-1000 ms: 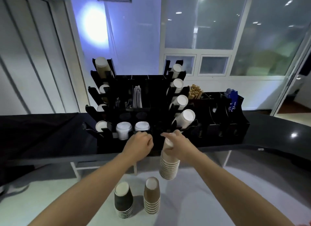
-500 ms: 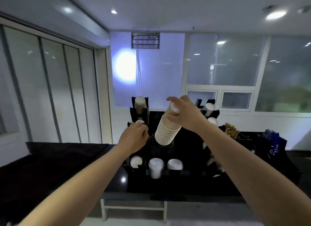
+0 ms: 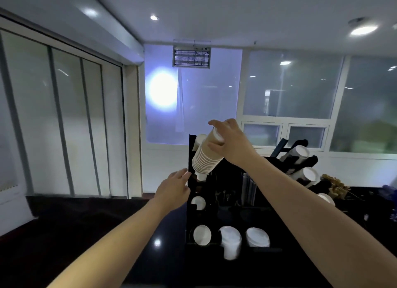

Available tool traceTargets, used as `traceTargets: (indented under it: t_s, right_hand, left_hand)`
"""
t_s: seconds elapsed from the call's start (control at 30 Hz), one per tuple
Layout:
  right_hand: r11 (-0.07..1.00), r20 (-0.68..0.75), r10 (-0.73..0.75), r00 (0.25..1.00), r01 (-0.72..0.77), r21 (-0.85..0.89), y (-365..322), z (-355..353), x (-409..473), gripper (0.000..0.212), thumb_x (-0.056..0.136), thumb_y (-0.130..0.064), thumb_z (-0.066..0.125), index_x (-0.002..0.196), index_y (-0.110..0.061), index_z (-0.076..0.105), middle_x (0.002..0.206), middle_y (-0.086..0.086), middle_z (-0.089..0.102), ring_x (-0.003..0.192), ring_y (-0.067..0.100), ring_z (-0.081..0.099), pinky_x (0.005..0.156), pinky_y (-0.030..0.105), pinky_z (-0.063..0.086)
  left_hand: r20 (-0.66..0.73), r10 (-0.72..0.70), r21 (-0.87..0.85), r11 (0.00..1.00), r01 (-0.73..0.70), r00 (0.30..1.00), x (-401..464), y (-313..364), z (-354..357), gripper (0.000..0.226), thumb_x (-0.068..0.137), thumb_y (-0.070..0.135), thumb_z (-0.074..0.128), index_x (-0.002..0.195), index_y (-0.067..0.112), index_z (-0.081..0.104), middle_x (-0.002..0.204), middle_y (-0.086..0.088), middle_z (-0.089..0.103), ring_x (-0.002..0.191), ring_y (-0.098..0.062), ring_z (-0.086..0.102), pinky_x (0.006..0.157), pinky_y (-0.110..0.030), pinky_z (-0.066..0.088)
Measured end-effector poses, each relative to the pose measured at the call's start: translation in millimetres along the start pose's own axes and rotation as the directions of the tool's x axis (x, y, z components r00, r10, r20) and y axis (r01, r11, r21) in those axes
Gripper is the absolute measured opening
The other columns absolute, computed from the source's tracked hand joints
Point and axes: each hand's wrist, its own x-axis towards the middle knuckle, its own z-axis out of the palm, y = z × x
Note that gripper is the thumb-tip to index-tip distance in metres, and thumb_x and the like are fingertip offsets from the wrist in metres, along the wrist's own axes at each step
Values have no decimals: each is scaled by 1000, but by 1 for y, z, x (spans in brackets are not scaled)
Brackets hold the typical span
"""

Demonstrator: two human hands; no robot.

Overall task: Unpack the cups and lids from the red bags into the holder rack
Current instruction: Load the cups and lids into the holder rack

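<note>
Paper cups nested in a tan stack [image 3: 207, 156] are now up at the top left corner of the black holder rack [image 3: 217, 210], where a second ago the same stack was still low, near the front edge of the bench [image 3: 86, 227], with two darker stacks standing on the floor below. The view has swung upward with the lift, so those floor stacks are out of sight. The right hand [image 3: 231, 142] grips the stack by its closed upper end, thumb on one side and fingers curled over the other, and holds it tilted with the open rims pointing down and left toward an upper slot of the left column. Half a second ago the stack hung further left and lower in the view; it now lies just over the column, its lowest rim close to a white cup [image 3: 202, 176] already seated there. The left hand [image 3: 174, 189] has opened: its fingers are spread and relaxed, holding nothing, reaching toward the rack's left edge just below the stack, whether touching it cannot be told.

Judged from this, the carry is over and the insertion step is under way. Lower slots show white lids and cup bases [image 3: 202, 235], so part of the rack is filled. No red bags are in view.
</note>
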Motion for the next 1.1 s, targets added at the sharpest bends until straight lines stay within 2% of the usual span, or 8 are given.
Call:
traceTargets:
  t_s: [0.17,0.37,0.5,0.7,0.8,0.93,1.0,1.1]
  right_hand:
    - [998,79,52,996,-48,-44,14,40,14,65,86,-31,73,144,-40,44,129,4,39,105,32,58,94,44,51]
    - [990,197,99,975,-76,-121,42,94,14,68,89,-33,70,148,-41,37,143,3,32,114,31,55,95,42,50]
    - [983,158,105,982,-78,-169,45,126,11,70,90,-38,63,149,-52,28,151,-6,23,117,28,53,85,41,54]
    - [979,197,120,973,-82,-188,44,125,13,79,92,-39,63,153,-53,15,161,-6,8,128,31,50,91,41,51]
    - [992,236,123,964,-116,-43,48,115,1,89,90,-41,67,152,-57,6,166,-12,-4,136,27,46,97,35,46]
    - [986,132,159,978,-164,26,65,107,-46,79,96,-27,63,158,-40,14,166,-3,19,148,19,31,113,34,37]
    - [975,93,202,975,-209,71,70,103,-79,65,99,-21,59,156,-32,28,157,-2,40,141,16,42,113,32,39]
    - [971,50,226,973,-229,69,75,95,-133,43,103,-15,51,145,-22,51,128,-1,68,118,15,63,97,23,48]
  left_hand:
    - [35,49,-15,999,-48,998,15,-16,24,67,95,20,45,159,19,24,167,5,17,152,-21,18,116,-42,35]
    - [-117,111,-22,993,-115,987,19,-26,45,66,89,14,50,153,16,38,160,1,36,142,-23,38,107,-42,45]
    - [-182,140,-41,988,-150,973,20,-27,53,71,83,13,47,153,17,37,157,1,39,134,-23,45,103,-38,49]
    - [-186,104,-103,987,-125,977,12,-22,54,71,87,12,49,156,14,33,163,0,30,141,-23,40,111,-35,43]
    - [-146,103,-33,993,-109,984,3,-15,45,71,88,16,47,157,17,31,164,0,27,148,-25,28,115,-41,37]
    - [-271,165,-44,982,-184,948,-30,9,40,49,89,16,54,138,13,58,147,-3,51,138,-25,44,111,-42,42]
    - [-356,242,-82,954,-288,903,-51,26,46,34,90,11,63,123,13,68,131,0,62,123,-20,56,102,-38,49]
    - [-433,298,-127,914,-385,851,-83,51,60,22,89,8,72,110,12,74,107,1,72,99,-16,65,88,-32,53]
